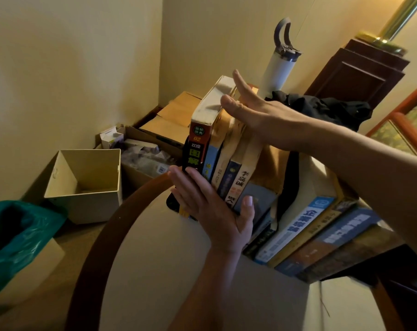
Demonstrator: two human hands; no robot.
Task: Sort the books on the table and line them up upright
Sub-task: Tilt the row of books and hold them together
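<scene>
Books point(229, 163) upright; left hand point(214, 211), right hand point(257, 115) flat against them; spine point(197, 149) "02".

Left hand point(212, 211), right hand point(262, 118) (fingers point(242, 88) straight)

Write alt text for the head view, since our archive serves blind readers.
Two bare hands square up a row of upright paperback books on a round, wood-rimmed table: the left hand presses flat against the spines, the right hand is open over their tops. Larger books lean to the right.
</scene>
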